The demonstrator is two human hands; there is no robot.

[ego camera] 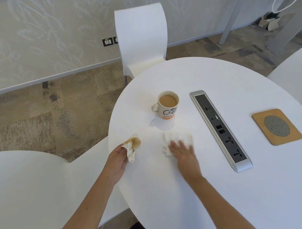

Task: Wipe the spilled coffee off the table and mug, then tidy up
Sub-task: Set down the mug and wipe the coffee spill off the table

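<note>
head view: a round white table [219,189] is seen from above. a coffee-stained crumpled tissue [132,147] is pinched in the curled fingers of the left hand [118,160] at the table's near left edge. a clean white tissue [178,141] is pressed flat by the right hand [183,152], fingers straight and blurred. farther off, a mug [167,105] of milky coffee stands upright, left of a power strip [220,128] and a wooden coaster [276,126].

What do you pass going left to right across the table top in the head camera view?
Coffee-stained crumpled tissue in the left hand → white tissue under the right hand → long silver and black socket strip → square wooden coaster with round mesh centre.
</note>
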